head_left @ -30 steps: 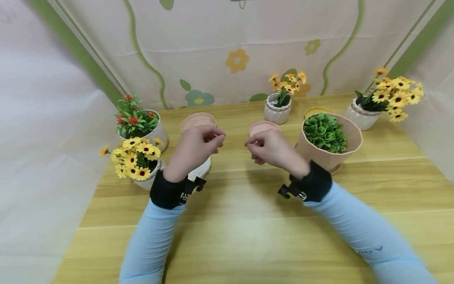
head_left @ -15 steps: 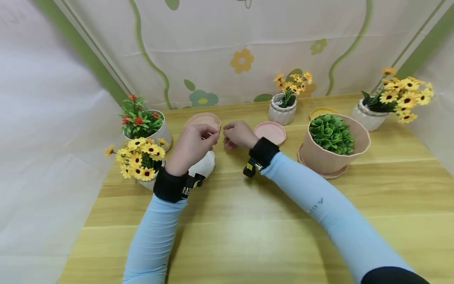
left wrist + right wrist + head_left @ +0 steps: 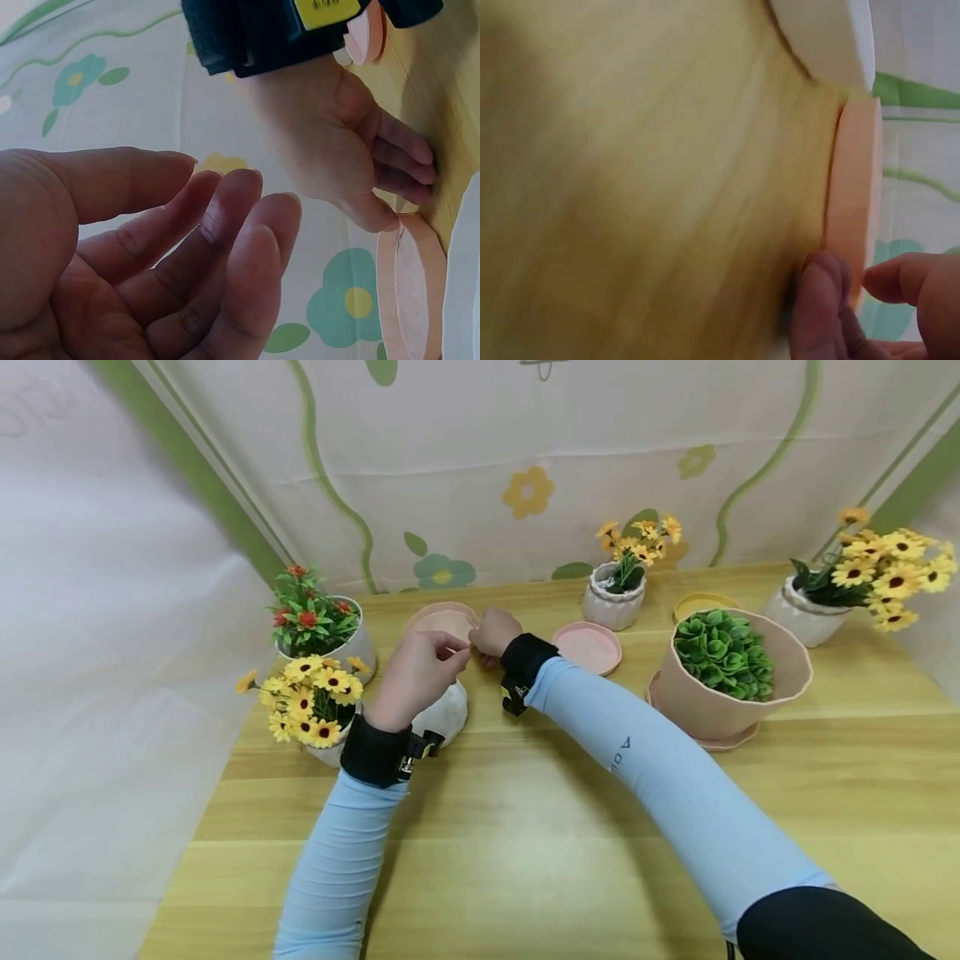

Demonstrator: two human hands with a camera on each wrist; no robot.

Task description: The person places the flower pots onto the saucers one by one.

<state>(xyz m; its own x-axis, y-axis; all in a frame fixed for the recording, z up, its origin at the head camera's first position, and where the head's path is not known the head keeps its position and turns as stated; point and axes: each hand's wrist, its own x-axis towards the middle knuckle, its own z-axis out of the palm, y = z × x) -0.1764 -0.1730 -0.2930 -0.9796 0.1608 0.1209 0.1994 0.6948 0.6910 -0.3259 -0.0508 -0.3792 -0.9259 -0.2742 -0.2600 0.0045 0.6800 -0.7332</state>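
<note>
Right hand pinches peach saucer at right rim.

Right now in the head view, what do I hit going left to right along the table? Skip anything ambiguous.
Left yellow flowers → left hand → right hand → pink saucer → big peach pot → right yellow flowers.

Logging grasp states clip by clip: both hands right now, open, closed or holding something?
Left hand: open, fingers loosely curled, holding nothing.
Right hand: at the edge of the peach saucer; whether it grips cannot be told.
</note>
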